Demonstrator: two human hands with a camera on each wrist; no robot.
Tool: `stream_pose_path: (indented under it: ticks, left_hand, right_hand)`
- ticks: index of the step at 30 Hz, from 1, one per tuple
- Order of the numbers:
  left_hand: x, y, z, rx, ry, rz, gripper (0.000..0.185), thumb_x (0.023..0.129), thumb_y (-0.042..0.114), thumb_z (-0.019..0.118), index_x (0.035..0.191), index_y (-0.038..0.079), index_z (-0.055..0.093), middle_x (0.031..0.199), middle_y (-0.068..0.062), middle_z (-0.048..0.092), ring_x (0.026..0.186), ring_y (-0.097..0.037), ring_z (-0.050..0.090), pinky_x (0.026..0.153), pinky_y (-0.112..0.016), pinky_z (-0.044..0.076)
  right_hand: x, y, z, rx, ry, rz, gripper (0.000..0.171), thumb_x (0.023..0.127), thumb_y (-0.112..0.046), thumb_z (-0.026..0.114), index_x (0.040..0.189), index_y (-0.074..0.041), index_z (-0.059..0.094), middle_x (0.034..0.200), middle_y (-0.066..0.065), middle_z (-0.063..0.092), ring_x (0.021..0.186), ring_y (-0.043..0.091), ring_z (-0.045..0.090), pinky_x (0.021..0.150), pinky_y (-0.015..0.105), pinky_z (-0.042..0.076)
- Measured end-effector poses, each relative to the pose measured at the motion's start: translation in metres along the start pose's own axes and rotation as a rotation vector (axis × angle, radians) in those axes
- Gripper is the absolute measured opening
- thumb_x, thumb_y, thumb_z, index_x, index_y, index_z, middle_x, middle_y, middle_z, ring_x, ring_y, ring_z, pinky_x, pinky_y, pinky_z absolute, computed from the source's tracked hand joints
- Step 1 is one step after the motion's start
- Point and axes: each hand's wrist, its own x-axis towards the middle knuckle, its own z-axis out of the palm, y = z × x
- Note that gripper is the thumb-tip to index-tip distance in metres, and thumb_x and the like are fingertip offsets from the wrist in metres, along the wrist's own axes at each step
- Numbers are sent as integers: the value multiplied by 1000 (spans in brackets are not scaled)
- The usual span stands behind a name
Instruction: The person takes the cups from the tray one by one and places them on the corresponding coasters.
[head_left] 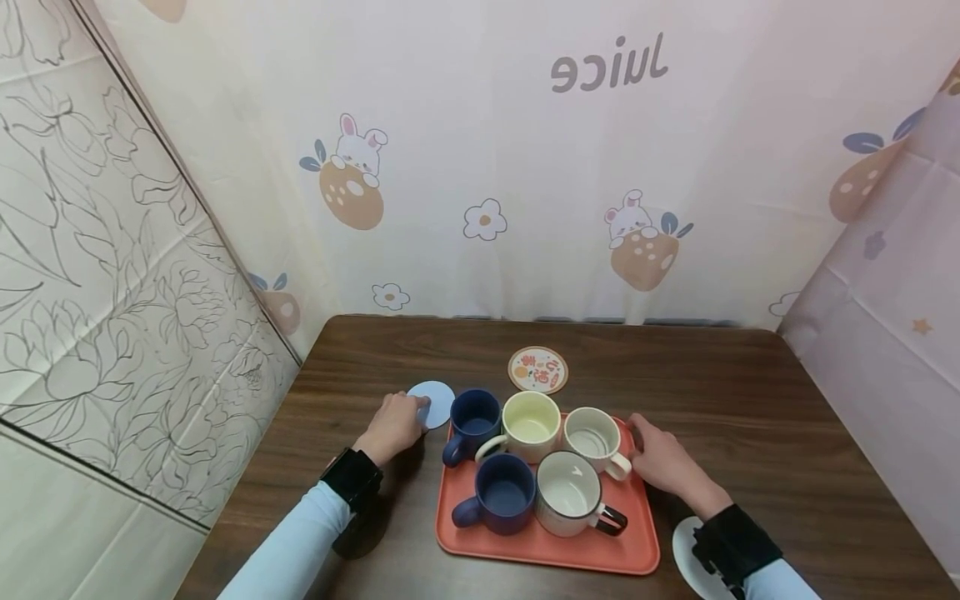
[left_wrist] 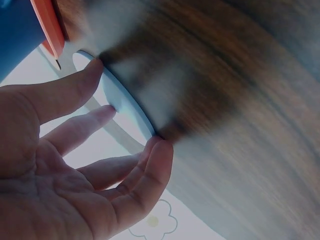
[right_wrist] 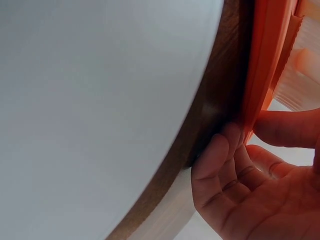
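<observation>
My left hand (head_left: 393,425) holds a pale blue round coaster (head_left: 438,408) by its edges, left of the tray. In the left wrist view the thumb and outer fingers touch opposite edges of this coaster (left_wrist: 117,102). My right hand (head_left: 667,458) grips the right rim of the coral-red tray (head_left: 551,560), thumb over the rim and fingers outside it, as the right wrist view shows. On the tray stand two navy mugs (head_left: 506,493), a pale yellow-green mug (head_left: 531,425), a cream mug (head_left: 591,437) and a white mug with a black handle (head_left: 567,492).
A round coaster with printed fruit and lettering (head_left: 537,369) lies behind the tray. A white round coaster (head_left: 693,554) lies beside the right forearm, partly hidden by the wristband. The wooden table (head_left: 757,417) meets a printed cloth (head_left: 525,167) at its back edge.
</observation>
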Motion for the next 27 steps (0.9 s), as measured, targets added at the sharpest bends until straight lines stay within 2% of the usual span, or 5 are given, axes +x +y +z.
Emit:
stream_pose_path:
  ticks: [4, 14, 18, 27]
  left_hand:
    - [5, 1, -1, -19, -9, -13, 42, 89, 13, 86, 128, 3, 74, 121, -21, 71, 111, -34, 63, 103, -54, 49]
    - [22, 2, -2, -23, 23, 10, 41, 89, 15, 87, 126, 3, 76, 125, -22, 71, 119, -35, 64, 106, -52, 48]
    - [31, 4, -1, -35, 24, -1, 41, 90, 15, 86, 127, 3, 75, 128, -20, 71, 119, -32, 65, 104, -50, 50]
    - [48, 10, -1, -44, 17, 24, 40, 89, 11, 86, 127, 2, 75, 128, -19, 71, 121, -31, 65, 104, -48, 51]
  right_hand:
    - [1, 0, 0, -2, -1, 7, 42, 91, 4, 60, 132, 6, 50, 80, 10, 56, 67, 23, 56, 60, 36, 46]
    - [1, 1, 1, 0, 3, 11, 43, 91, 3, 62, 132, 5, 50, 82, 10, 59, 67, 23, 57, 61, 37, 49]
    - [1, 0, 0, -2, -3, 14, 44, 91, 3, 62, 133, 6, 49, 85, 11, 60, 69, 23, 58, 62, 37, 49]
    - [2, -1, 1, -8, -1, 13, 42, 91, 3, 62, 131, 5, 50, 83, 10, 59, 68, 23, 57, 61, 37, 48]
